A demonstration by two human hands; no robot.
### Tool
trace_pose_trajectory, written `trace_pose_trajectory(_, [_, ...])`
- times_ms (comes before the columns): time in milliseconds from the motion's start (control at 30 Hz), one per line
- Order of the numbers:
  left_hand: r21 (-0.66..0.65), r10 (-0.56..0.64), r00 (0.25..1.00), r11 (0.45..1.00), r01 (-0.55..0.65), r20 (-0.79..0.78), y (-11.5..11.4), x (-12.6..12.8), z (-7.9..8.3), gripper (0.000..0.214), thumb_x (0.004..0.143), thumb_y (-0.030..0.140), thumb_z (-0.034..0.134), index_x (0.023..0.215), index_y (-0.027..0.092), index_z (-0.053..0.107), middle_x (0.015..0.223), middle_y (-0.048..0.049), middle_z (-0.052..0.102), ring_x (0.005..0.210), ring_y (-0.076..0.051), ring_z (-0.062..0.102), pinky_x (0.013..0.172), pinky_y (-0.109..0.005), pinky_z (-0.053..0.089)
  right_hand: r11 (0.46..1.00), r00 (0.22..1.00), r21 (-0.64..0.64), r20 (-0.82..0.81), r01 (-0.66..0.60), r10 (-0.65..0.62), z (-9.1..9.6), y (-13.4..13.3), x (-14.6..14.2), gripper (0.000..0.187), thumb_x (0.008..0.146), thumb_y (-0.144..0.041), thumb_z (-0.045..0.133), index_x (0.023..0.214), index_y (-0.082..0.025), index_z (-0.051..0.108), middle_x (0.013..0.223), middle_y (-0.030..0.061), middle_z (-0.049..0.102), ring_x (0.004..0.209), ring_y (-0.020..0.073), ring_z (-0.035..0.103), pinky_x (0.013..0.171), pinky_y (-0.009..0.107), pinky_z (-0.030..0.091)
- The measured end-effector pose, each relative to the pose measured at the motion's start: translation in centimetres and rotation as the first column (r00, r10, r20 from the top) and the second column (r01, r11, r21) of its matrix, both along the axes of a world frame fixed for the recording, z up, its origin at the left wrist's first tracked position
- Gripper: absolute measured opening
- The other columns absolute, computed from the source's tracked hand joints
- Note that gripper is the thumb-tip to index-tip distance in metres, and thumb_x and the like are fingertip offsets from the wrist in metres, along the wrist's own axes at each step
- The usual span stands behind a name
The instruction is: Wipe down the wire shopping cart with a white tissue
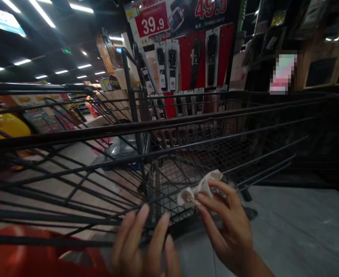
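While right hand (230,231) pinches crumpled cloth (198,190), left hand (146,246) blurred, wrist cropped

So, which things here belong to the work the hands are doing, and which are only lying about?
In hand:
- white cloth, crumpled, pinched by the right hand
- black wire cart; the cloth is at its wires
- left hand, fingers spread open by the cart

Lying about:
- red display board with packaged black items
- price sign
- yellow object, far left
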State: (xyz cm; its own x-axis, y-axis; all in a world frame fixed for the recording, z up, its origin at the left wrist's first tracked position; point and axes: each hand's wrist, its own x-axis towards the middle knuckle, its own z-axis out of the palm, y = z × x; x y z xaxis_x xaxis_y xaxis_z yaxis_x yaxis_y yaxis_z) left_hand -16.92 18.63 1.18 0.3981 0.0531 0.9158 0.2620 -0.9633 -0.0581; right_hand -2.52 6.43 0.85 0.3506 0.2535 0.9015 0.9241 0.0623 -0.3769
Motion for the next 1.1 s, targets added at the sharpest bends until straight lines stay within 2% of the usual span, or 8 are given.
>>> trace_pose_trajectory(167, [-0.014,0.011,0.992,1.0,-0.013,-0.128,-2.0,4.9,1.4,0.047,0.083,0.01,0.045,0.13,0.009,0.047,0.128,-0.0167,0.053,0.131,-0.027,0.039,0.109,-0.044,0.031,0.998,0.997,0.055,0.073,0.015,-0.019,0.4,2.1,0.4,0.036,0.085,-0.004,0.051,0.116,-0.022,0.056,0.108,0.0099,0.06,0.103,0.0198,0.063,0.084,0.034,0.056])
trace_pose_trajectory(300, [0.045,0.091,0.986,0.995,-0.085,-0.142,-1.5,6.4,0.2,0.044,0.084,0.011,0.045,0.128,0.011,0.051,0.109,-0.0119,0.063,0.118,-0.023,0.05,0.111,-0.041,0.024,0.996,0.993,0.045,0.089,0.072,-0.076,-0.9,2.2,1.0,0.036,0.088,-0.007,0.047,0.12,-0.022,0.053,0.101,0.0086,0.063,0.096,0.0183,0.064,0.081,0.033,0.055])
trace_pose_trajectory(500, [-0.011,0.129,0.989,0.991,-0.13,-0.077,-1.8,7.2,-0.3,0.04,0.081,0.013,0.048,0.12,0.014,0.057,0.104,-0.0109,0.064,0.112,-0.023,0.053,0.107,-0.041,0.028,0.981,0.99,-0.132,0.015,0.142,-0.141,-3.8,0.9,1.4,0.019,0.085,-0.007,0.049,0.093,-0.02,0.061,0.082,0.0041,0.062,0.076,0.0155,0.061,0.068,0.029,0.052])
trace_pose_trajectory(667, [-0.072,0.168,0.986,0.983,-0.167,0.005,-2.6,8.1,-0.4,0.035,0.082,0.015,0.047,0.114,0.015,0.059,0.101,-0.01,0.065,0.108,-0.023,0.054,0.107,-0.041,0.027,0.97,0.969,-0.002,0.037,0.244,-0.244,-0.1,0.0,0.5,0.019,0.08,-0.007,0.057,0.089,-0.022,0.063,0.081,0.003,0.066,0.082,0.0198,0.058,0.079,0.041,0.047])
trace_pose_trajectory(767, [-0.061,0.172,0.984,0.984,-0.168,0.053,-2.5,8.5,-0.5,0.03,0.085,0.018,0.043,0.109,0.016,0.06,0.097,-0.0096,0.066,0.105,-0.022,0.055,0.106,-0.04,0.029,0.976,0.979,0.119,0.063,0.185,-0.193,2.3,0.8,0.2,0.022,0.081,-0.006,0.055,0.092,-0.023,0.064,0.083,0.004,0.064,0.084,0.0197,0.058,0.077,0.039,0.049])
trace_pose_trajectory(833, [-0.04,0.169,0.983,0.985,-0.167,0.073,-2.3,8.6,-0.6,0.029,0.086,0.018,0.041,0.107,0.015,0.06,0.096,-0.0102,0.066,0.103,-0.022,0.056,0.104,-0.04,0.03,0.975,0.986,0.173,0.068,0.141,-0.154,2.8,1.6,0.3,0.023,0.082,-0.006,0.053,0.095,-0.022,0.063,0.087,0.0055,0.062,0.085,0.0192,0.058,0.074,0.037,0.051])
trace_pose_trajectory(933, [-0.029,0.167,0.983,0.986,-0.166,0.07,-2.2,8.5,-0.5,0.03,0.085,0.016,0.04,0.108,0.014,0.06,0.097,-0.0108,0.066,0.104,-0.022,0.055,0.103,-0.04,0.03,0.98,0.991,0.175,0.075,0.096,-0.111,1.7,2.4,0.6,0.022,0.083,-0.005,0.053,0.096,-0.02,0.061,0.091,0.0067,0.06,0.086,0.0187,0.058,0.075,0.036,0.052])
trace_pose_trajectory(1100, [-0.079,0.176,0.984,0.982,-0.173,0.029,-2.5,8.3,-0.3,0.035,0.079,0.012,0.045,0.11,0.014,0.06,0.1,-0.0103,0.066,0.106,-0.023,0.055,0.105,-0.041,0.031,0.995,0.995,0.03,0.036,0.091,-0.093,-2.1,1.8,1.3,0.018,0.083,-0.005,0.05,0.087,-0.02,0.06,0.084,0.005,0.059,0.082,0.0175,0.057,0.071,0.032,0.051])
